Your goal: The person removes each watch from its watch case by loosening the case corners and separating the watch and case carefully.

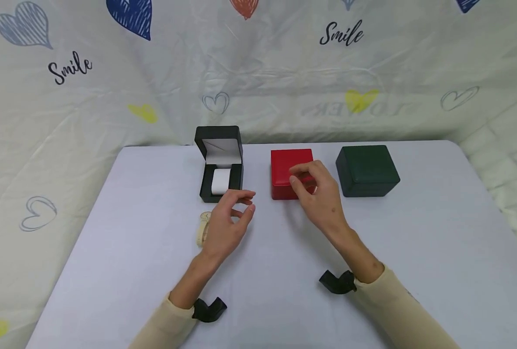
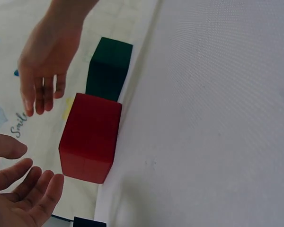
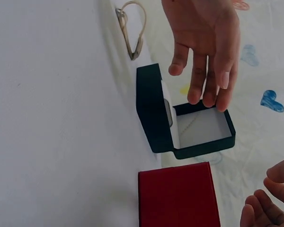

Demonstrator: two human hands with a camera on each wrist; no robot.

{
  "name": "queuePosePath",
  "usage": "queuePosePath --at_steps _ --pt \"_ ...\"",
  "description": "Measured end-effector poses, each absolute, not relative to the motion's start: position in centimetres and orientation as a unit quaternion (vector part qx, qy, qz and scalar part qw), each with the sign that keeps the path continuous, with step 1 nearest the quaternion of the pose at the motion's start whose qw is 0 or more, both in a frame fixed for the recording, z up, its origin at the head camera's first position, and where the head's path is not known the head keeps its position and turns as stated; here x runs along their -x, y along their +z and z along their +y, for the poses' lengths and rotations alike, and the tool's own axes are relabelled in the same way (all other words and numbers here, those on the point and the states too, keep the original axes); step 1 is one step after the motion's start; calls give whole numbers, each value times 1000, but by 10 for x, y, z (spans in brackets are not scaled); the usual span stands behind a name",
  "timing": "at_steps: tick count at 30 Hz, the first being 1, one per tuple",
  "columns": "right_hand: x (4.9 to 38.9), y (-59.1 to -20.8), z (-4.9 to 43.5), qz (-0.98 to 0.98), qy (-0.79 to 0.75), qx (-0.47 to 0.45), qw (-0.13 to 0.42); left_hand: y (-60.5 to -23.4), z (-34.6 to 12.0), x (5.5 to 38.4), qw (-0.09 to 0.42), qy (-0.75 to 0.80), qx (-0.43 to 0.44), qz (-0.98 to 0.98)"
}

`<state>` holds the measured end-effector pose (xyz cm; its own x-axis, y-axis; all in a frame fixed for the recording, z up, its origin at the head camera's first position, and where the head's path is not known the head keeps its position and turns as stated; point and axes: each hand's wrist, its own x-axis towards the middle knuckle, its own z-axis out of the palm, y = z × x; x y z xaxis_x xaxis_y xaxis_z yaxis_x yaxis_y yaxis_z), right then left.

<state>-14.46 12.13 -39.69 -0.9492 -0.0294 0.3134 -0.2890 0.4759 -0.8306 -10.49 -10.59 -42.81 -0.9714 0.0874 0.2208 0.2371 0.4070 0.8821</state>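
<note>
My left hand (image 1: 227,223) hovers with loosely bent fingers and nothing in them, in front of an open dark box (image 1: 202,186). A white cushion (image 1: 220,182) sits in that box, its lid raised at the back. Partly hidden behind the left hand, a watch with a cream strap (image 1: 202,229) lies on the table. My right hand (image 1: 321,196) is held in front of the closed red box (image 1: 288,165), overlapping it in the head view. In the left wrist view, air shows between both hands' fingers and the red box (image 2: 90,137).
A closed dark green box (image 1: 368,167) stands right of the red one near the back edge. White cloth covers the table (image 1: 123,271). Behind it hangs a pale sheet printed with hearts (image 1: 271,72). A black wrist mount (image 1: 210,310) sits at each cuff.
</note>
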Motion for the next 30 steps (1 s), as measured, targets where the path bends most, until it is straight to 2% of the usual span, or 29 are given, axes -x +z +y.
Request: queuePosePath --at_steps 14,30 --pt "152 -403 140 -850 482 -93 189 -434 -92 112 35 -544 104 -832" --pt "156 -407 152 -860 468 -72 188 -436 -77 126 20 -557 100 -824"
